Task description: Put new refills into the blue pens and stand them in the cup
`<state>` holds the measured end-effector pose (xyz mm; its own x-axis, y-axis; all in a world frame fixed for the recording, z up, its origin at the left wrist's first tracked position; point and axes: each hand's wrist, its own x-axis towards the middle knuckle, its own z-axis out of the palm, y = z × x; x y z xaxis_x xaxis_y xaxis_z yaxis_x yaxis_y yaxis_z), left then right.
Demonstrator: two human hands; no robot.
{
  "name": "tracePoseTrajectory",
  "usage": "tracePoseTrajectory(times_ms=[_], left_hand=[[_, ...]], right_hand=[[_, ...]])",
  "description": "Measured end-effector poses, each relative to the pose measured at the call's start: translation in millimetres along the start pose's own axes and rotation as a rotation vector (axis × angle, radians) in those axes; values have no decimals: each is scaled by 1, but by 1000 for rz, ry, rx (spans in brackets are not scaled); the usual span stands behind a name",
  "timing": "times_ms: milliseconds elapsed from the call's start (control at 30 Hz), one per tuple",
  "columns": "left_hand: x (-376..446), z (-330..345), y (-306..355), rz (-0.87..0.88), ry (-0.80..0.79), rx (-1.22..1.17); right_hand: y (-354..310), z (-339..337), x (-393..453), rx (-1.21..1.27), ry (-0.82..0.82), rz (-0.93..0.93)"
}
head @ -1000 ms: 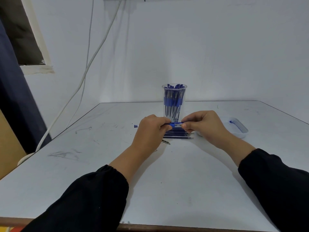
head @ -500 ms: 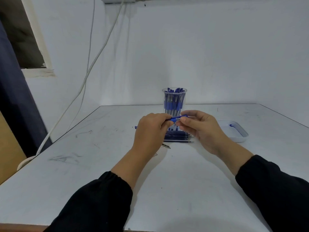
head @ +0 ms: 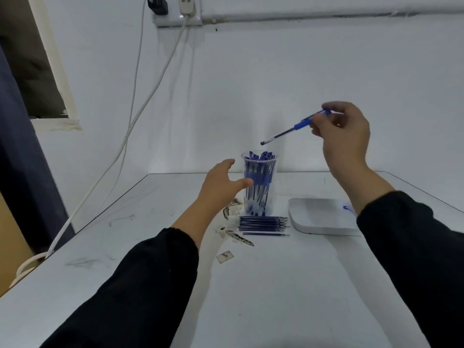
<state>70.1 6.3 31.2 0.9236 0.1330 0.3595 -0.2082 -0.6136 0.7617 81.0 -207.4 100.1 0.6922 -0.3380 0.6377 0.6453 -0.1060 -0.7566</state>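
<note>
1. Refills (head: 262, 223), thin and dark blue, lie side by side flat on the table (head: 276, 285), long axes running left-right, tips to the right, just in front of the cup (head: 259, 183).
2. Left hand (head: 222, 183) is loose-fingered and empty, its thumb against the clear cup packed with upright blue pens.
3. Right hand (head: 344, 133) pinches a blue pen (head: 292, 128) above the cup, slanted, its lower end down-left.

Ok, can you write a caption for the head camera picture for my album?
Right hand holds a blue pen above the full cup; left hand reaches toward it.
</note>
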Motion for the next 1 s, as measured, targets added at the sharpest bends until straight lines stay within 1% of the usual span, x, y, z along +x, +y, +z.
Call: tracePoseTrajectory(times_ms=[100, 167, 267, 400, 600, 833, 900, 1000], left_hand=[[13, 11, 9, -34, -119, -102], [19, 18, 13, -36, -139, -165], [25, 25, 13, -33, -80, -225], [28, 27, 11, -28, -20, -209], [26, 27, 10, -16, 5, -193], [24, 27, 12, -15, 6, -187], [23, 27, 12, -11, 8, -187], [21, 27, 12, -8, 5, -184]], right_hand=[[2, 22, 22, -144, -118, -51], [7, 36, 32, -222, -199, -66], [15, 54, 38, -349, -312, -67], [25, 71, 33, -446, -434, -42], [37, 76, 23, -683, -553, -48], [40, 71, 11, -929, -620, -5], [44, 69, 7, -936, -641, 10], [48, 65, 4, -872, -677, 54]])
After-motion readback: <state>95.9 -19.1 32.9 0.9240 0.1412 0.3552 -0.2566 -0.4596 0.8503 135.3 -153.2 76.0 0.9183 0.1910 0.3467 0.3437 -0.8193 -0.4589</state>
